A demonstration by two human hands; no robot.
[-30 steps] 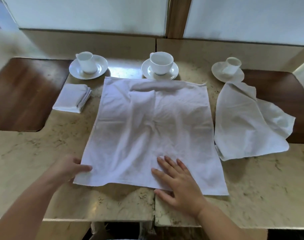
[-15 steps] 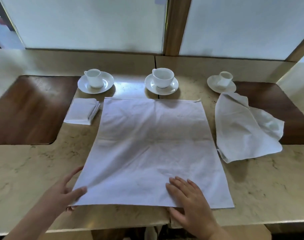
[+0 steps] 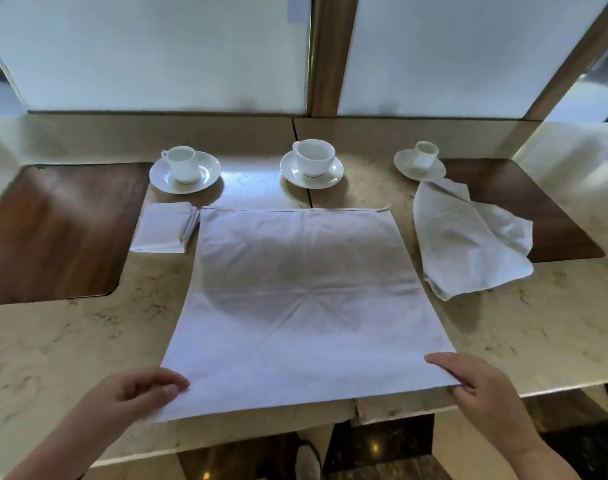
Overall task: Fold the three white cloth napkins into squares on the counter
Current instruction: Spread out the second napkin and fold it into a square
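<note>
left hand (image 3: pixel 136 393) | right hand (image 3: pixel 475 382) | apparently pinching spread napkin (image 3: pixel 295 306) corners

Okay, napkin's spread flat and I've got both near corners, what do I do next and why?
Probably lift both near corners and carry them to the far edge, halving the flat napkin. Your left hand and right hand already sit at those corners, and the cloth looks smooth.

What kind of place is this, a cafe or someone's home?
Probably a cafe or hotel dining counter: three white cups on saucers lined along a marble counter, with white cloth napkins being folded for service.
</note>
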